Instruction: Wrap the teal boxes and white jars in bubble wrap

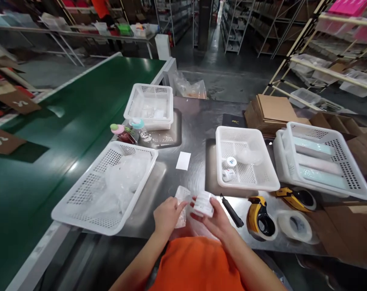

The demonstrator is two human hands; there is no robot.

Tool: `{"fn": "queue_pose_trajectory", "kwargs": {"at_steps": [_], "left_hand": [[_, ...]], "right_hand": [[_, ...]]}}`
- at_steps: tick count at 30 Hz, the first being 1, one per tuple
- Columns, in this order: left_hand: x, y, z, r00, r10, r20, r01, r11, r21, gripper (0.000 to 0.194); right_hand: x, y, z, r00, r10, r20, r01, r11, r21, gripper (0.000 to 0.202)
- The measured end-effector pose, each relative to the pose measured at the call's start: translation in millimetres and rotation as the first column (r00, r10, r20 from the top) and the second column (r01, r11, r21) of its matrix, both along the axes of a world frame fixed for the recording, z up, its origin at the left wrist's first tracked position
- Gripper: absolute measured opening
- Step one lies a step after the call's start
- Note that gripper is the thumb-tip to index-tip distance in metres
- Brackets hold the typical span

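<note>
My right hand (216, 218) is closed around a small white jar (204, 203) with print on its side. Just left of it, my left hand (167, 214) pinches a clear plastic bag (181, 220) that hangs between the two hands. A white paper card (183, 161) lies flat on the metal table beyond them. Close to my right hand is a black box cutter (232, 211). Two more white jars (229, 174) and some clear plastic wrap sit in the white basket (247, 186) ahead to the right.
A low basket of clear bags (110, 182) stands left, beside a green conveyor (89, 101). Behind it are bottles (125, 133) and stacked baskets (149, 89). Yellow tape dispensers (260, 218), a tape roll (295, 226), a roll-filled basket (319, 161) and flat cardboard (274, 107) occupy the right.
</note>
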State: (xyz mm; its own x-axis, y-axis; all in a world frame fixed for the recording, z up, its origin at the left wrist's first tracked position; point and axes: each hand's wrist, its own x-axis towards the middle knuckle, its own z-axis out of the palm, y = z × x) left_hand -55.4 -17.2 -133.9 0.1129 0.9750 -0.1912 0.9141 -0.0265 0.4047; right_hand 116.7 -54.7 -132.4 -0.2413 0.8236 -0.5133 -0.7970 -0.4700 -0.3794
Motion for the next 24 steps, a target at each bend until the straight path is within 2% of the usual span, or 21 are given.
{"fn": "queue_pose_trajectory", "kwargs": {"at_steps": [1,3,5,7,9,11,14,16,18,20,22,24], "left_hand": [[1,-1,-1.5,0.998,-0.015,0.053,0.016,1.0,-0.017,0.038],[3,-3,-4.5,0.964,-0.051,0.262,0.073,0.995,-0.073,0.042],[7,-6,-7.4,0.864,-0.058,0.5,0.141,0.982,-0.129,0.04],[9,-9,-9.4,0.758,-0.033,0.652,0.202,0.961,-0.186,0.027],[10,-11,-10.0,0.704,-0.02,0.71,0.271,0.931,-0.242,0.016],[10,-11,-9.7,0.693,-0.007,0.721,0.29,0.918,-0.27,0.015],[7,-11,-9.7,0.686,0.025,0.727,0.235,0.939,-0.253,0.021],[3,-10,-10.3,0.696,0.077,0.714,0.153,0.955,-0.252,0.03],[-2,-10,-10.2,0.724,0.113,0.68,0.031,0.98,-0.196,0.035],[-5,-10,-8.4,0.767,0.071,0.638,-0.034,0.997,-0.07,0.036],[-4,-11,-5.3,0.804,-0.055,0.592,0.032,0.998,0.049,0.034],[0,-15,-2.2,0.815,-0.179,0.55,0.136,0.984,0.12,0.033]], "right_hand": [[-3,-4,-0.9,1.0,0.019,0.001,-0.019,1.0,-0.016,0.05],[-10,-12,-3.6,0.999,0.049,-0.02,-0.049,0.999,-0.015,0.05],[-13,-16,-4.4,0.997,0.062,-0.038,-0.062,0.998,0.001,0.051],[-13,-16,-1.4,0.997,0.075,-0.029,-0.075,0.997,0.017,0.053],[-9,-14,5.0,0.995,0.102,0.006,-0.102,0.994,0.048,0.054],[-5,-12,12.4,0.987,0.149,0.056,-0.154,0.984,0.093,0.052],[-1,-10,18.7,0.95,0.188,0.25,-0.223,0.967,0.122,0.046],[1,-8,17.7,0.884,0.173,0.434,-0.237,0.967,0.097,0.043],[3,-6,14.5,0.788,0.134,0.601,-0.216,0.974,0.065,0.044],[4,-5,12.3,0.616,0.076,0.784,-0.214,0.974,0.074,0.046],[2,-5,13.1,0.33,-0.01,0.944,-0.294,0.949,0.113,0.049],[-2,-5,16.4,0.026,-0.069,0.997,-0.425,0.902,0.073,0.056]]}}
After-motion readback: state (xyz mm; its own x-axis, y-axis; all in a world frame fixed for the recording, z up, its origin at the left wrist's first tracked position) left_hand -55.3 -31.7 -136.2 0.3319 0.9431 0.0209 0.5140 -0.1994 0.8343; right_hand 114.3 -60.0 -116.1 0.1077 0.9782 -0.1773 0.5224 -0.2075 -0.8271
